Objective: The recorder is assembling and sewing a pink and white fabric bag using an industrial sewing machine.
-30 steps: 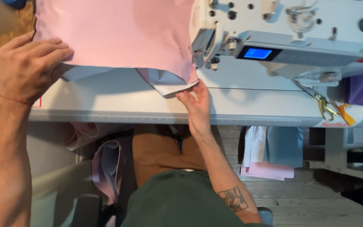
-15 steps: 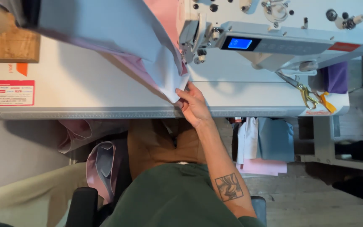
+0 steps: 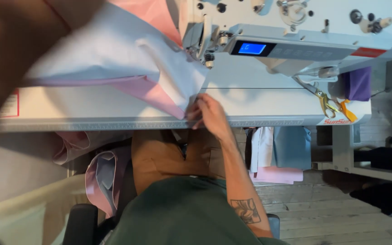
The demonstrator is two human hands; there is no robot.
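Lap nearest the camera: green shirt, brown trousers, tattooed right forearm reaching up to the desk (image 3: 250, 106). More pink cloth (image 3: 103, 179) hangs below the desk front, beside the knees.

Right hand (image 3: 207, 113) sits at the front edge of the desk, fingers (image 3: 193, 114) curled narrow and pinching the low corner of the pink fabric (image 3: 150, 93). Grip looks like a fingertip pinch, not a full fist.

Left hand: only a large blurred forearm (image 3: 10, 59) fills the upper left, very close to the lens. The hand itself is out of focus; cannot tell whether it is open or closed, nor what it holds.

Fabric: 2 faces show, pale lilac-white on the broad upper fold and stronger pink along the turned-under edge. It lies across the left half of the desk, lifted and draped, its far edge running up to the needle area of the white sewing machine (image 3: 296, 31). Surface smooth, 1 long diagonal fold.

Judgement on handling: keep the pinch at the corner, hold both layers matched edge to edge, and keep fingers well apart from the needle.

Far right: yellow-handled scissors (image 3: 327, 102) on the desk, purple cloth (image 3: 357, 84) just behind them.
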